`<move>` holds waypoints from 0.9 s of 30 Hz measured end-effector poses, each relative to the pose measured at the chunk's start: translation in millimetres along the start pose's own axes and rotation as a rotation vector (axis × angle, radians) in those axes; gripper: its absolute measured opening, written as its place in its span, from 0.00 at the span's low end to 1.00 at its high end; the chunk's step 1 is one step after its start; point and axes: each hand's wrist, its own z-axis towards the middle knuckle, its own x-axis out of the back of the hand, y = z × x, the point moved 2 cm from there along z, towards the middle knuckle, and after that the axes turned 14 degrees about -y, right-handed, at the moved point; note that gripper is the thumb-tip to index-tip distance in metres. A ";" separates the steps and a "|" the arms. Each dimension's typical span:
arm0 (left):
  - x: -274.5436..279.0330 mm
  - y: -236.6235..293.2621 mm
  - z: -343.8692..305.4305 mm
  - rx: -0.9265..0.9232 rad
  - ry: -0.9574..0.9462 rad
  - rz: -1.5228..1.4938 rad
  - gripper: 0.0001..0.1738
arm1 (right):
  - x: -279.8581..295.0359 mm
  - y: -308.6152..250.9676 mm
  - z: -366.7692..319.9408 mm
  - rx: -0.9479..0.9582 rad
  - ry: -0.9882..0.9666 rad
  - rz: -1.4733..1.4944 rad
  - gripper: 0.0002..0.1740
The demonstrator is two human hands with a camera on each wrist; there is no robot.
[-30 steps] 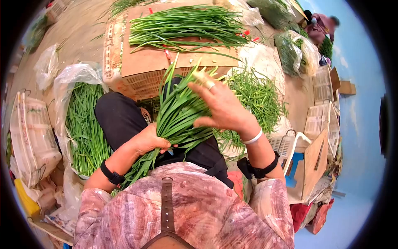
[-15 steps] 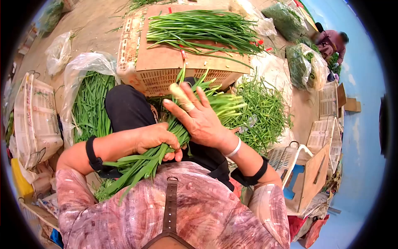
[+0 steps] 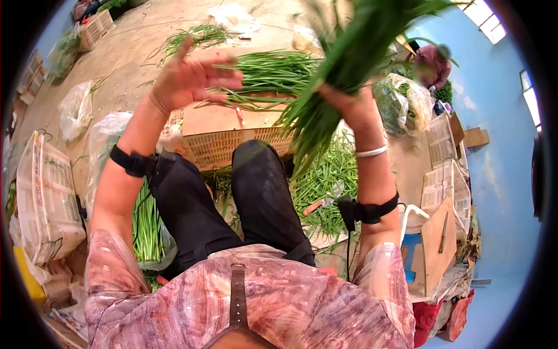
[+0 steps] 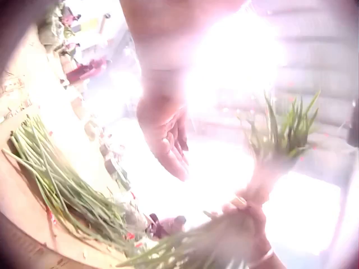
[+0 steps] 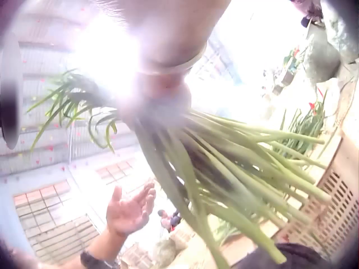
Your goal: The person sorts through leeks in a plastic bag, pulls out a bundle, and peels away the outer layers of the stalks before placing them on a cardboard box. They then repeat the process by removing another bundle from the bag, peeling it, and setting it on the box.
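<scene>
My right hand (image 3: 356, 107) grips a thick bunch of garlic chives (image 3: 363, 43), raised up to the far right of my lap. In the right wrist view the pale stalks (image 5: 241, 162) fan out below the fist, with the leaves (image 5: 73, 103) on the other side. My left hand (image 3: 189, 75) is lifted on the left, palm showing, its fingers spread and holding nothing. Beyond it, a pile of chives (image 3: 273, 72) lies on a board (image 3: 224, 121) laid over an upturned plastic crate (image 3: 232, 148).
Loose green trimmings (image 3: 325, 174) are heaped right of my knees, with a wooden-handled tool (image 3: 314, 206) among them. At my left stands a plastic bag (image 3: 148, 227) of chives, near stacked crates (image 3: 49, 192). Another person (image 3: 433, 64) sits by the blue wall.
The bunch has gone from my lap up to the far right in my right hand, which was open before. My left hand has let go of it and risen to the left.
</scene>
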 end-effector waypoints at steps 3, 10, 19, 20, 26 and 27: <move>24.4 11.7 4.5 -0.222 0.106 0.185 0.43 | 35.0 0.6 12.2 0.038 -0.104 0.586 0.20; -13.1 -132.3 39.1 -0.107 -0.227 -0.202 0.54 | -25.1 35.4 25.5 0.144 -0.025 1.070 0.24; -32.0 -219.6 -7.0 -0.100 0.204 -0.688 0.49 | -99.0 160.1 26.4 -0.247 -0.039 1.357 0.22; -30.3 -215.3 -4.0 -0.074 0.234 -0.642 0.42 | -102.1 170.6 28.3 -0.278 -0.048 1.375 0.22; 17.8 -212.7 3.2 -0.104 0.274 -0.711 0.32 | -94.0 215.4 52.2 -0.609 -0.003 0.976 0.31; 24.4 -223.5 2.9 -0.161 0.235 -0.796 0.31 | -88.3 223.7 48.8 -0.763 -0.021 0.786 0.32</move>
